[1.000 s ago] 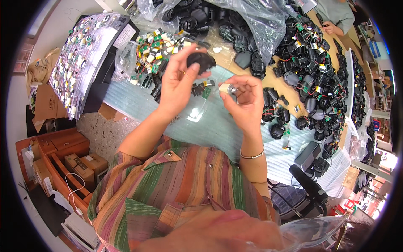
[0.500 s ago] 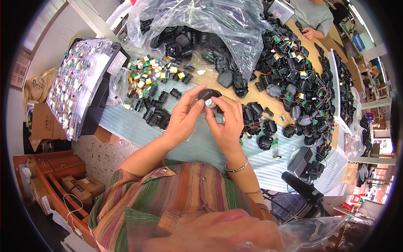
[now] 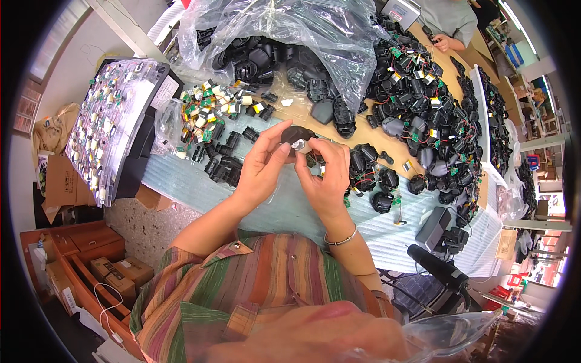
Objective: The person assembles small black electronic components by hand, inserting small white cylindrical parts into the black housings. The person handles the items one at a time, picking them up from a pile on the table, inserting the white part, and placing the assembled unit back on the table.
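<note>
From where I stand, the left grip (image 3: 260, 172) is curled around a dark rounded part (image 3: 293, 133), thumb near its lower edge and fingers along its far side, with only a narrow gap between them. The right grip (image 3: 328, 175) pinches a small silver-ended piece (image 3: 298, 144) between thumb and fingertips, right up against that dark part. Both things are up in the hands above the counter (image 3: 172, 175), nearer than the heaped black housings (image 3: 257, 57).

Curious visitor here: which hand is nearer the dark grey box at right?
Right. The right hand is left of the dark grey box; the left hand is farther left.
</note>
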Tool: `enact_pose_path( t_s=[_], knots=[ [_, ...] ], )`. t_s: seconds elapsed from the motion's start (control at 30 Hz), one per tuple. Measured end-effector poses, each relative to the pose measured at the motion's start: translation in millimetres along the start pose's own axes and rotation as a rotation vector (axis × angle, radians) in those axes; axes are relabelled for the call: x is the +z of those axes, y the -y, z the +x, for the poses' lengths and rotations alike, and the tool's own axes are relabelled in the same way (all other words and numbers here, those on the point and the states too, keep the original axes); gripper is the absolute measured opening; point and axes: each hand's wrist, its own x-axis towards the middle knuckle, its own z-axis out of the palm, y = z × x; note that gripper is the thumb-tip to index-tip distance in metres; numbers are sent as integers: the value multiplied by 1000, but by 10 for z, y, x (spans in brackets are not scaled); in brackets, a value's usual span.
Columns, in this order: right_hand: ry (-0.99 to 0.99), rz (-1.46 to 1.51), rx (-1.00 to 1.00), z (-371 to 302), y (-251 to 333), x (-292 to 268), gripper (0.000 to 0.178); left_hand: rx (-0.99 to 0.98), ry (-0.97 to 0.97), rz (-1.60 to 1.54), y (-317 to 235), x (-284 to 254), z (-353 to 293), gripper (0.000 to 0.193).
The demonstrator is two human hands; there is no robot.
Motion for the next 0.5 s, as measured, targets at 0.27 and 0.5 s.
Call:
enact_pose_path(
  t_s=[0.27, 0.5],
  knots=[
    [13, 6, -30, 5, -10, 12, 45, 43, 29, 29, 79, -52, -7, 41],
    [23, -4, -32, 8, 6, 32, 41, 76, 17, 49, 124, -64, -43, 42]
  ],
)
